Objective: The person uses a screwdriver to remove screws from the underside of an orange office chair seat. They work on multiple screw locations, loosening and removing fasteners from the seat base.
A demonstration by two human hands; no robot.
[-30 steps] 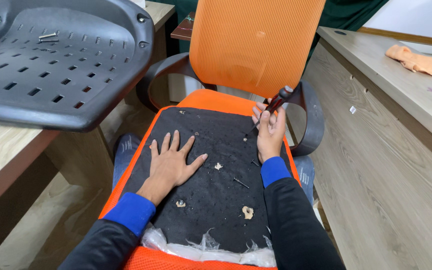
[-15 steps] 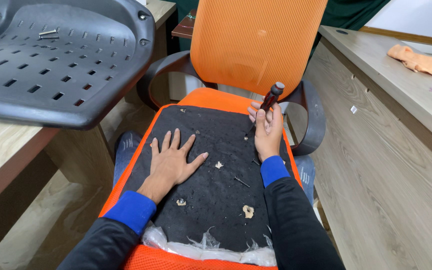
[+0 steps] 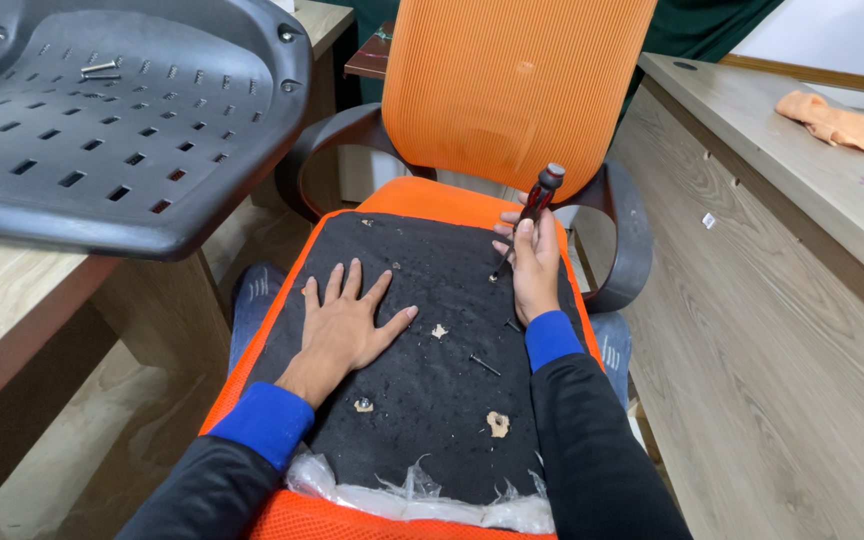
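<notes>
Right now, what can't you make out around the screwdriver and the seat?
- Screwdriver tip, head view: too small to see what it meets on the black seat underside.
- Right hand palm: turned away.
- Seat's front edge: cut off by the frame bottom.
- Loose screws on the grey shell: too small to count.

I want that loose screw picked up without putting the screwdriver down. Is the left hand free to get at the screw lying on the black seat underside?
Probably yes. The left hand lies flat and empty on the black seat underside, and the loose screw sits just to its right with only bare surface between them.
</notes>
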